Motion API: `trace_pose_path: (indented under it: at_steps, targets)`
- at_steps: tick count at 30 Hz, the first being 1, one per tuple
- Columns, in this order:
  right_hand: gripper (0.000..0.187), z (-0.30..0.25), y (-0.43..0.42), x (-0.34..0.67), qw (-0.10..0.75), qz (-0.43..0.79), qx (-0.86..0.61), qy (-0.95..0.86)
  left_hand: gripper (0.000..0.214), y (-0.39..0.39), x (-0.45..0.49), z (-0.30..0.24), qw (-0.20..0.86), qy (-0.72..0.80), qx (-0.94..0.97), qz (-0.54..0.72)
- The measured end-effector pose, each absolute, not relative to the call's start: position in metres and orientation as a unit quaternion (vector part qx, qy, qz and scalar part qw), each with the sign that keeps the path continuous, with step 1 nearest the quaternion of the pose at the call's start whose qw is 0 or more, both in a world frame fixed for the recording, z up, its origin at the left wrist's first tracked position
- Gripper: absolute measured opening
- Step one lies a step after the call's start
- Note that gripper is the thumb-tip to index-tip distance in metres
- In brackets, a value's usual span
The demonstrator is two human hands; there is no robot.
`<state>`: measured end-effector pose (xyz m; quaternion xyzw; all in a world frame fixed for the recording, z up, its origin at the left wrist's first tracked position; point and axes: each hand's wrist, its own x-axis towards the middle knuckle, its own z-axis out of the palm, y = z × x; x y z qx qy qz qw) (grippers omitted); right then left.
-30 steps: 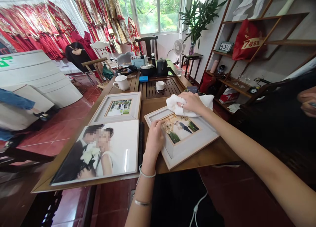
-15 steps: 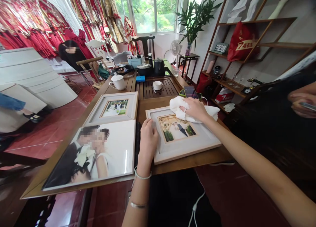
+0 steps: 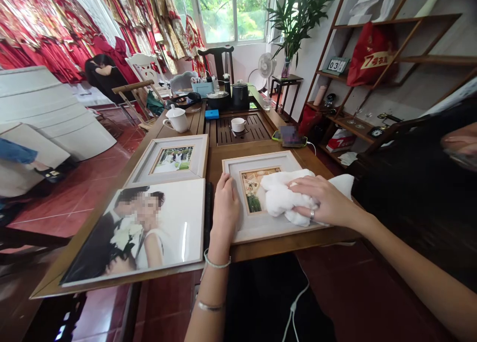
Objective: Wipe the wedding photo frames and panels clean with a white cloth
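Observation:
A pale-framed picture (image 3: 244, 231) lies flat near the table's front edge, a small wedding photo set within its wide light mat. My left hand (image 3: 225, 205) is closed on this picture frame's left edge. Bunched under my right hand (image 3: 323, 199), a white cloth (image 3: 286, 193) rests on the picture and hides the right part of the photo. The fingers of that hand curl over the cloth and grip it. Left of my left hand lies a large unframed wedding print (image 3: 171, 223), and behind it a second framed picture (image 3: 149, 144).
On the wooden table (image 3: 218, 163) stand a lidded white mug (image 3: 177, 120), a slatted tea tray (image 3: 257, 131) with a white cup (image 3: 238, 124), and a phone (image 3: 290, 136) on a cable. A person's hand (image 3: 462, 143) shows at far right. Shelves (image 3: 395, 66) rise behind.
My right hand has moved the white cloth from the frame's far right corner down towards me, over the photo. My left hand stays on the left edge.

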<state>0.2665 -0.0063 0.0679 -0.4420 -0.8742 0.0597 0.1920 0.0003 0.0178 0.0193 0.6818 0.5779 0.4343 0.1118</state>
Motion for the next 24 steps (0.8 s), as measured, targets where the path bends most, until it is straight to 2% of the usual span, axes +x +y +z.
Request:
trace_pose_path:
  at_steps: [6, 17, 24]
  targets:
    - [0.031, 0.078, -0.009, 0.268, 0.193, 0.121, -0.393, -0.891, 0.029, 0.016, -0.001, 0.021, 0.106, 0.589, 0.69, 0.408]
    - [0.034, 0.07, 0.074, 0.247, 0.198, -0.011, -0.497, -0.845, 0.025, 0.017, -0.003, 0.011, 0.113, 0.589, 0.677, 0.426]
    - [0.036, 0.071, 0.121, 0.223, 0.217, -0.078, -0.592, -0.772, 0.029, 0.018, -0.003, 0.01, 0.093, 0.607, 0.686, 0.39]
